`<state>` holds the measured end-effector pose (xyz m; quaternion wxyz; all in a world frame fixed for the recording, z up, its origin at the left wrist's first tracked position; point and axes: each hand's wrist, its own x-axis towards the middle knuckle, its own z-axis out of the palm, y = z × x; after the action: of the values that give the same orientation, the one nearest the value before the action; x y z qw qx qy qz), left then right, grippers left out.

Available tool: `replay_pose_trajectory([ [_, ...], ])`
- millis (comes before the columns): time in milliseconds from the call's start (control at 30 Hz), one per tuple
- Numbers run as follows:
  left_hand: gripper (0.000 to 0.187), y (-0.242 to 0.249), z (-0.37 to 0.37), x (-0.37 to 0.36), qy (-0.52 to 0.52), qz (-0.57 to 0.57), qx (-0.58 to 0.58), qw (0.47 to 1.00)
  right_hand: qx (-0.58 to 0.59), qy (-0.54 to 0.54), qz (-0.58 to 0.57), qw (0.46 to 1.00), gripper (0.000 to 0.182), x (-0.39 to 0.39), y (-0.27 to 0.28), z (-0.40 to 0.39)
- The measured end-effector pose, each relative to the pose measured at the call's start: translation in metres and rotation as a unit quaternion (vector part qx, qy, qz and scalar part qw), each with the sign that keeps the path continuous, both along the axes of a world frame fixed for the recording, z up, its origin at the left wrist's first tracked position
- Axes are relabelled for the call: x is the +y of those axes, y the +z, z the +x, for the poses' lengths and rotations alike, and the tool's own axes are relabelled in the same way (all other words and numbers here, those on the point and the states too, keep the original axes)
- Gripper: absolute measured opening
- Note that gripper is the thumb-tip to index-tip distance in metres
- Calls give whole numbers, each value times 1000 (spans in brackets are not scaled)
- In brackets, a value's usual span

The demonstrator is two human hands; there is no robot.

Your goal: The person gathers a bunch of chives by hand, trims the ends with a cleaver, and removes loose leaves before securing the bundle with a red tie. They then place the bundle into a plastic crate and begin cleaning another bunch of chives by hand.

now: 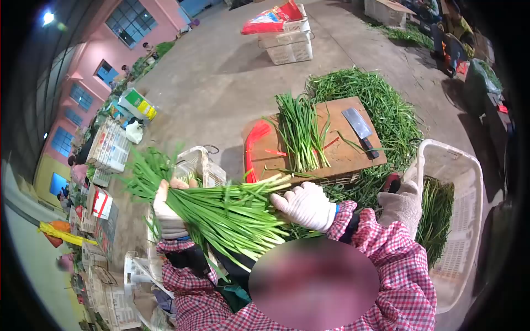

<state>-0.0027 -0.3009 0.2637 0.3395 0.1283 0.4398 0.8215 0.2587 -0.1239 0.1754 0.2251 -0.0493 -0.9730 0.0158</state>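
Note:
My left hand (168, 207), in a white glove, is closed around a big bunch of garlic chives (232, 212). The leaves stick out to the left past my fist, and the pale stem ends fan out to the right. At those ends is my right hand (309, 207), also gloved. Its fingers are curled and the thumb lies against the stems; whatever is under the fingers is hidden. Beyond, on a brown board (342, 160), lies a smaller bunch of chives (301, 132). A cleaver (359, 128) with a black handle and red ties (255, 143) rest on it too.
Loose green leaves (381, 105) are heaped behind and beside the board. A white plastic basket (458, 237) with greens stands at right, another basket (199, 165) at left. Farther off, stacked crates (290, 47) carry a red bag. Other people sit along the edges.

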Motion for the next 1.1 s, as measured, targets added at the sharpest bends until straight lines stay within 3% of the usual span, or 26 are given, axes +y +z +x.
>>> replay_pose_trajectory([
  [167, 41, 6, 16, 5, 0, -4, -125, 992, 65, 41, 1, 997, 20, 0, -9, -8],
  [233, 39, -6, 7, 0, -14, -31, -22, 999, 81, 24, -15, 996, 20, 1, -3, -2],
  [300, 42, -5, 10, 1, -2, -21, -28, 999, 113, 23, -31, 993, 23, 3, -4, 0],
  [400, 44, -6, 14, 2, -9, 16, -37, 999, 130, 0, -167, 977, 21, 2, -3, 5],
  [433, 47, -6, 14, 4, 35, 3, -81, 996, 156, -13, -178, 972, 19, 4, -9, 5],
  [533, 54, -14, 7, -2, 26, 0, 25, 999, 163, -55, -285, 943, 15, 12, -15, 21],
  [567, 40, -28, -10, -13, 6, 36, 37, 999, 139, -67, -327, 932, 14, 16, -21, 28],
  [633, 42, -23, -11, -15, 21, 60, 9, 998, 64, -61, -341, 936, 17, 26, -31, 49],
  [733, 49, -30, -32, -24, 3, 138, -24, 990, -186, -53, -332, 923, 20, 51, -60, 91],
  [800, 50, -26, -32, -25, -22, 159, -21, 987, -447, -61, -227, 863, 22, 67, -76, 112],
  [833, 51, -24, -31, -25, -47, 179, -17, 983, -583, -81, -136, 797, 23, 70, -87, 115],
  [867, 52, -24, -32, -25, -52, 181, -15, 982, -596, -99, -125, 787, 26, 69, -67, 114],
  [900, 52, -23, -32, -24, -53, 180, -15, 982, -530, -143, -169, 819, 39, 66, -52, 111],
  [967, 52, -18, -27, -21, -31, 158, -13, 987, -302, -108, -205, 925, 54, 62, -42, 98],
  [1000, 52, -16, -25, -18, -18, 158, -27, 987, -176, -51, -290, 939, 59, 58, -40, 87],
  [1033, 52, -15, -24, -16, -19, 158, -25, 987, -44, 7, -366, 930, 65, 54, -40, 72],
  [1100, 52, -12, -23, -14, 9, 108, -48, 993, 59, 111, -496, 859, 65, 38, -35, 38],
])
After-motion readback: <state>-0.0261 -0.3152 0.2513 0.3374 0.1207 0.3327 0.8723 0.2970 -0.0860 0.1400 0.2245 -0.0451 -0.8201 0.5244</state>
